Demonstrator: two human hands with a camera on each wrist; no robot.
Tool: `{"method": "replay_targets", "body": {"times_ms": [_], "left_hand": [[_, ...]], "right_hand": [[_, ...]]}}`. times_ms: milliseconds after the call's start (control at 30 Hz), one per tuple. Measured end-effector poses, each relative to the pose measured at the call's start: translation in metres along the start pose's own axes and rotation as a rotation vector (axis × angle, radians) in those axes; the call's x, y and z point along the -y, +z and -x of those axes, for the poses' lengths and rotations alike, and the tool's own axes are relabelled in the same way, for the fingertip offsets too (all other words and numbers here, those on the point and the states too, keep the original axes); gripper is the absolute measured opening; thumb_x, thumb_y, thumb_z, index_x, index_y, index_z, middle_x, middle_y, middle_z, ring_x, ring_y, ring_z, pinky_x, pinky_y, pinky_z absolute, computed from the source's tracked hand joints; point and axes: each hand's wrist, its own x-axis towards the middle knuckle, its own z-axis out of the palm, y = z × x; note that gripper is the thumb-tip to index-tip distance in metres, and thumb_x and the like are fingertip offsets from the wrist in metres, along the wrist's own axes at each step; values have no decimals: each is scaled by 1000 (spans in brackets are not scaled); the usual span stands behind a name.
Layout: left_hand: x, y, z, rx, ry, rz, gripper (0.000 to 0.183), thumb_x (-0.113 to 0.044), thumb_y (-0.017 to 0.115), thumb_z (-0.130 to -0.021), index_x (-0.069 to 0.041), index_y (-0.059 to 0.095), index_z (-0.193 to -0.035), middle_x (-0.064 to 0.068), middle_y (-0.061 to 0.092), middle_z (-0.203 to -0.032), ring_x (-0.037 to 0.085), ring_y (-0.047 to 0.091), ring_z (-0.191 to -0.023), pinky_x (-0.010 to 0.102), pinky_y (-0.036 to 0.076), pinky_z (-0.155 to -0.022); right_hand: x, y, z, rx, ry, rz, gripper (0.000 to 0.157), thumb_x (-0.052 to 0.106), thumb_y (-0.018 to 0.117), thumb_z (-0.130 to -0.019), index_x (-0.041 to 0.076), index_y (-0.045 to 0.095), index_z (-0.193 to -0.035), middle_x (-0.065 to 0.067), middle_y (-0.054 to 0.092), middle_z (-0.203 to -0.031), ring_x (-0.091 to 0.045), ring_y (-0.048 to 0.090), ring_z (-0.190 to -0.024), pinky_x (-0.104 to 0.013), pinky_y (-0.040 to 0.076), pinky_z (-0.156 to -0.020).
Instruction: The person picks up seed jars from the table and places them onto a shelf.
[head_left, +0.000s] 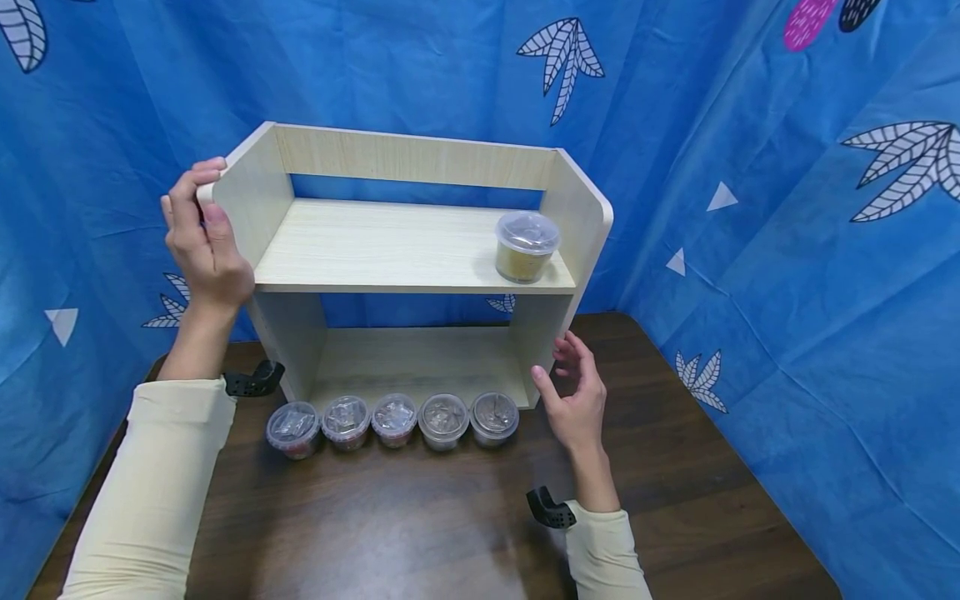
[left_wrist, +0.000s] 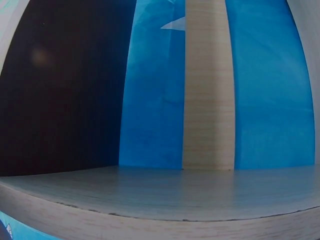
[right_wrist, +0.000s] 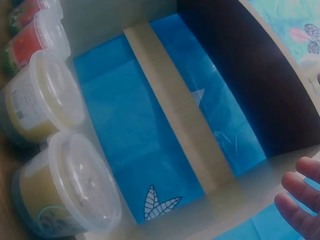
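Observation:
A two-tier pale wooden shelf stands on the dark table. My left hand grips the upper front corner of its left side panel, thumb and fingers on either side of the edge. Beside the lower right side panel, my right hand holds nothing, its fingers loosely bent; whether they touch the panel I cannot tell. One clear-lidded plastic cup with yellowish contents sits at the right end of the upper tier. In the right wrist view, fingertips of the right hand show near the panel.
Several lidded plastic cups form a row on the table just before the shelf's bottom board. Labels show on some cups in the right wrist view. A blue patterned curtain hangs behind and to both sides.

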Motion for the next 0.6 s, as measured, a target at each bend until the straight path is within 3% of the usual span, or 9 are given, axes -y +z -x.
{"method": "replay_targets", "body": {"times_ms": [600], "left_hand": [[-1, 2, 0, -13, 0, 6, 37, -18, 37, -91, -4, 58, -120, -1, 62, -130, 14, 49, -117, 24, 41, -94]], "right_hand": [[-15, 4, 12, 25, 42, -2, 57, -3, 72, -82, -18, 48, -131, -34, 60, -120, -53, 58, -104, -64, 49, -80]]}}
